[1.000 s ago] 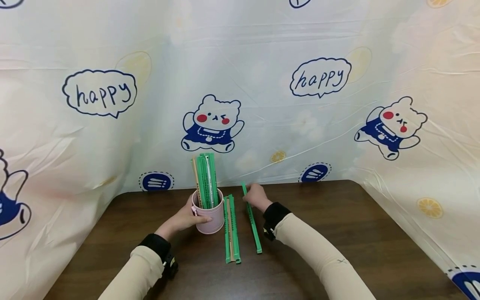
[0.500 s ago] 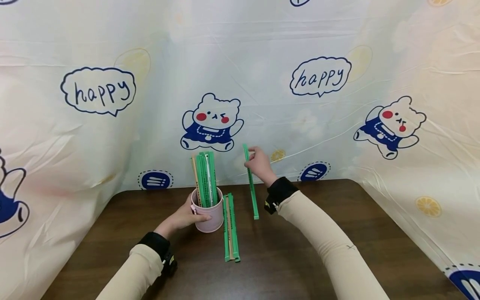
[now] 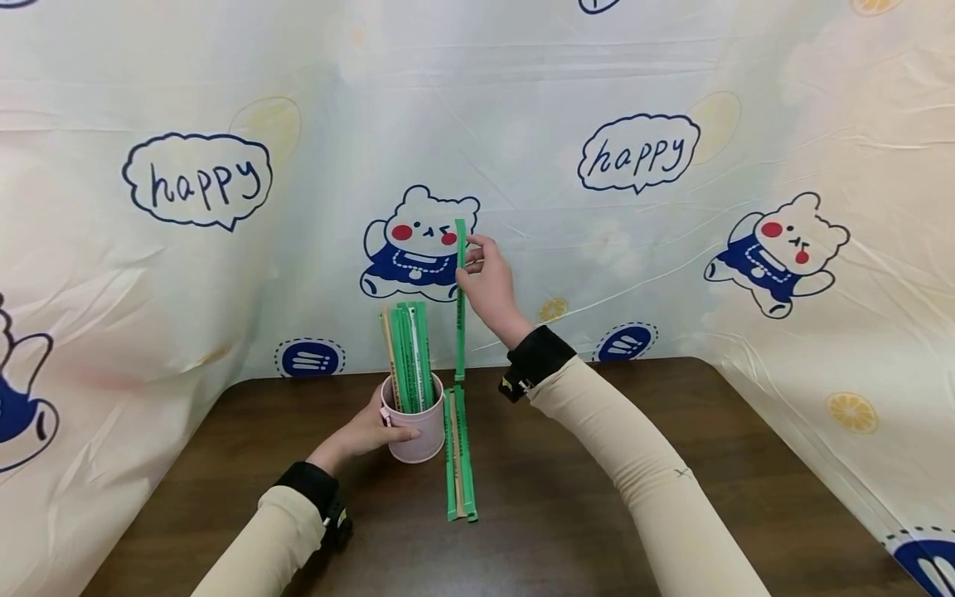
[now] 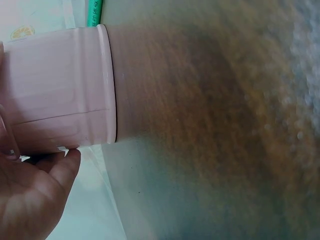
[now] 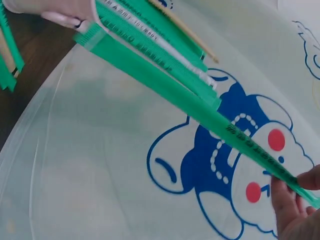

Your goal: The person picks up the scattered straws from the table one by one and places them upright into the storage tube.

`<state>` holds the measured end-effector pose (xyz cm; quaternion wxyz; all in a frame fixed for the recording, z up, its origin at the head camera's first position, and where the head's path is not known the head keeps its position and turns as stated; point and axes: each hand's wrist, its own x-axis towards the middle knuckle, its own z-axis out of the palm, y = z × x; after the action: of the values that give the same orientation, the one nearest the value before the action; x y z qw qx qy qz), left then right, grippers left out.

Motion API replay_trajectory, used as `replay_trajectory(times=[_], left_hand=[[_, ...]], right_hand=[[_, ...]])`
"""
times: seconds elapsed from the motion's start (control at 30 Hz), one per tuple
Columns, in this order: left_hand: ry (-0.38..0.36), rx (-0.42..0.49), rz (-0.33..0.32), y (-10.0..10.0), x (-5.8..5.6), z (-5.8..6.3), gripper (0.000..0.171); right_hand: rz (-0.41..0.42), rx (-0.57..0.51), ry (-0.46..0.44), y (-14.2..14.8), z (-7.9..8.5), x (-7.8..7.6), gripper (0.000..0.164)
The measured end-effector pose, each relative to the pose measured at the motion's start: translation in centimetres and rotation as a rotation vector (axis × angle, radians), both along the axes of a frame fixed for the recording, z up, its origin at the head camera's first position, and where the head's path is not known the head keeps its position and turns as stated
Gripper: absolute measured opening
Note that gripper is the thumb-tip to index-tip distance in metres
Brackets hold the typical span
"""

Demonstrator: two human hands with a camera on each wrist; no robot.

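Note:
My left hand (image 3: 369, 429) holds a small pink bucket (image 3: 418, 439) on the table, thumb across its front. Several green-wrapped packets of disposable chopsticks (image 3: 410, 356) stand upright in it, with a bare wooden stick (image 5: 195, 37) among them. Between thumb and fingers, my right hand (image 3: 488, 282) pinches one more green chopstick packet (image 5: 200, 112) near its top. It hangs upright in the air, right of the bucket and higher than the packets inside. Its lower end shows just above the packets lying on the table (image 3: 467, 464).
Those lying packets, green with a tan strip between them, are just right of the bucket on the dark wooden table (image 3: 597, 464). Behind the table hangs a pale curtain (image 3: 522, 124) printed with bears and the word "happy".
My right hand has lifted the chopstick packet off the table, then moved it up and left toward the bucket, turning it upright. The left hand stays on the bucket.

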<state>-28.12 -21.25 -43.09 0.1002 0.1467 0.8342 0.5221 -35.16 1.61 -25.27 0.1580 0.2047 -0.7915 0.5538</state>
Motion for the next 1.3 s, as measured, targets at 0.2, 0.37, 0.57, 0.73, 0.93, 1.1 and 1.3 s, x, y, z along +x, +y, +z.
replay_trajectory(times=[0.2, 0.37, 0.57, 0.73, 0.93, 1.1, 1.3], left_hand=[[0.034, 0.008, -0.025, 0.0, 0.1, 0.0, 0.115], [0.030, 0.022, -0.023, 0.0, 0.2, 0.0, 0.116], [0.009, 0.006, -0.014, 0.3, 0.3, -0.5, 0.115], [-0.013, 0.016, -0.021, 0.3, 0.2, -0.6, 0.114], [-0.007, 0.022, -0.009, -0.1, -0.1, -0.4, 0.114], [-0.005, 0.001, -0.006, -0.1, 0.0, -0.2, 0.114], [-0.017, 0.002, 0.007, -0.1, 0.0, -0.2, 0.113]], right_hand=[[0.031, -0.116, -0.008, -0.9, -0.5, 0.1, 0.054], [0.046, -0.123, -0.033, -1.9, -2.3, 0.1, 0.053], [0.086, -0.039, -0.066, -3.1, -6.1, 0.7, 0.051], [0.099, 0.022, -0.080, -3.5, -8.9, 0.9, 0.050], [0.116, 0.055, -0.059, -3.7, -10.5, 0.8, 0.050], [0.122, 0.088, -0.065, -3.9, -11.9, 0.5, 0.050], [0.141, 0.076, -0.094, -3.6, -12.6, 0.4, 0.049]])
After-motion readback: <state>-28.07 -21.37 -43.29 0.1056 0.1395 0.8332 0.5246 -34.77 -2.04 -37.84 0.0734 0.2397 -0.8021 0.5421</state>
